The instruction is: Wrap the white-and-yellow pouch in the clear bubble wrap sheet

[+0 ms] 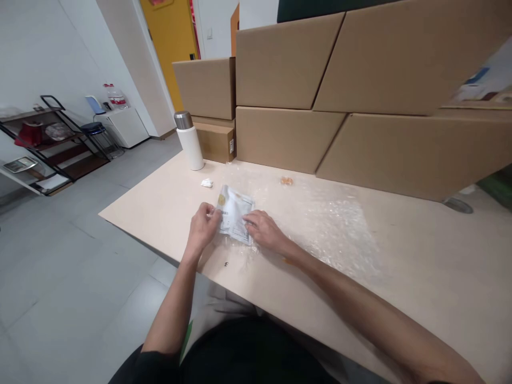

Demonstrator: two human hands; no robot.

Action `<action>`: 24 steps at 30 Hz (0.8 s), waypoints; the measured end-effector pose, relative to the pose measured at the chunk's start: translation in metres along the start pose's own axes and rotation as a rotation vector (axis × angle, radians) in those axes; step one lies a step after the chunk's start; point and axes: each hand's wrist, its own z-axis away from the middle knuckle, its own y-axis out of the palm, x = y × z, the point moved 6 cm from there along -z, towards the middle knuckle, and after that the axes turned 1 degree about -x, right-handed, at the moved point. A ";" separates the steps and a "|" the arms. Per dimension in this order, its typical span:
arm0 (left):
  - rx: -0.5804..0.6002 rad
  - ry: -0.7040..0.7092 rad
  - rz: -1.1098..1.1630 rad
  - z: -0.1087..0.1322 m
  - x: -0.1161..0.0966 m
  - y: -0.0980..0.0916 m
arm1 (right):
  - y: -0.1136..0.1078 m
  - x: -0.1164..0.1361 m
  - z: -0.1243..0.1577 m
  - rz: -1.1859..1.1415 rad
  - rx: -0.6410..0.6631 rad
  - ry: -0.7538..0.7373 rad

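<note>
A pale silver-white pouch (232, 213) with a gold round mark and small print lies near the table's front left part, on clear bubble wrap (340, 234). My left hand (203, 226) is closed in a pinch at the pouch's left edge; whether a fold of wrap is also between the fingertips I cannot make out. Bent fingers of my right hand (264, 229) rest over the pouch's right edge, with the thumb mostly hidden. The wrap spreads to the right, beneath and beyond my right forearm.
A white bottle with a metal cap (190, 141) stands at the back left. Nearby lie a crumpled white scrap (207, 183) and a small orange item (287, 181). Stacked cardboard boxes (280, 138) line the table's back. The wooden table (160, 197) ends at the left above grey floor.
</note>
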 end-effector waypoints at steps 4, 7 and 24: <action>0.122 0.175 0.208 0.013 -0.053 -0.005 | -0.009 -0.003 0.006 -0.348 0.014 0.068; 0.245 0.403 0.175 0.029 -0.097 0.010 | -0.012 -0.014 0.019 -0.777 0.022 0.259; 0.406 0.605 -0.344 0.055 -0.106 0.085 | -0.061 -0.035 0.057 -0.102 -0.178 0.189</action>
